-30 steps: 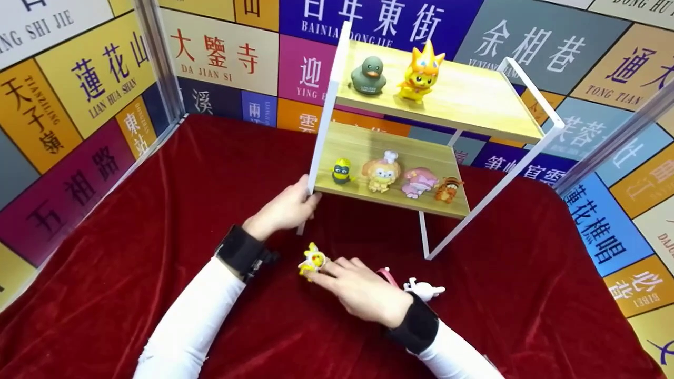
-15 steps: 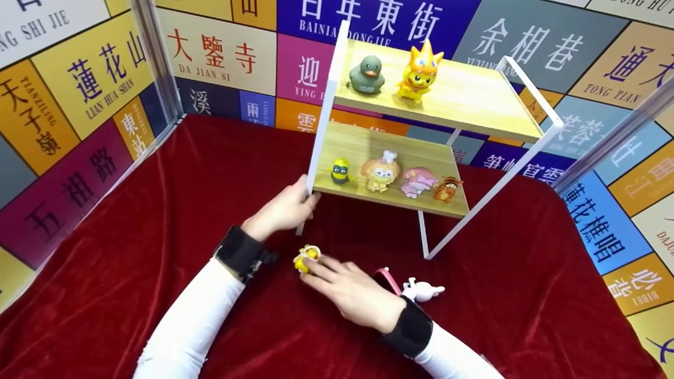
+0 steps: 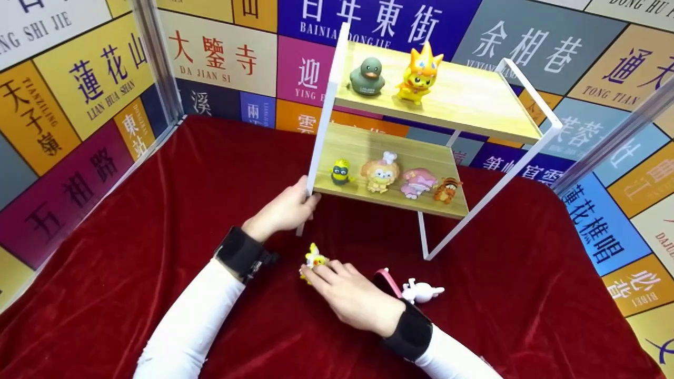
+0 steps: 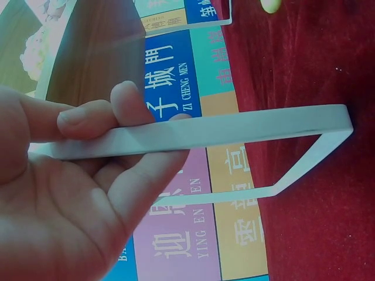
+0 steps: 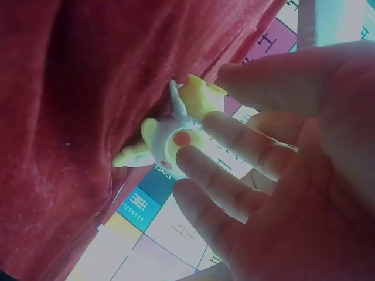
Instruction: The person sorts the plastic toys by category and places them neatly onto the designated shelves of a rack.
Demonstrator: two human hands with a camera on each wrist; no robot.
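My left hand (image 3: 284, 210) grips the white metal leg (image 4: 258, 129) of a two-tier shelf (image 3: 489, 100), thumb on one side and fingers on the other. Lower down in the head view, my right hand (image 3: 350, 297) holds a small yellow toy figurine (image 3: 315, 259) with a white hood and red cheeks. Seen from the right wrist, the thumb is at the figurine's yellow end and the fingertips (image 5: 190, 155) lie against its face. Its ears point up and away in the head view. Beside my right wrist lie a white figurine (image 3: 422, 291) and a pink object (image 3: 388, 282), partly hidden by the hand.
On the top board stand a green duck (image 3: 367, 78) and a yellow figurine with an orange crown (image 3: 418, 76). The lower board holds a minion (image 3: 341, 171), a chef-hatted figure (image 3: 381, 172), a pink figure (image 3: 418, 183) and a tiger (image 3: 448, 190). Red cloth (image 3: 237, 158) covers the table.
The yellow figurine tipped over to the left, then came back with its ears up, turning in my right hand's fingers. My left hand stays on the shelf leg.
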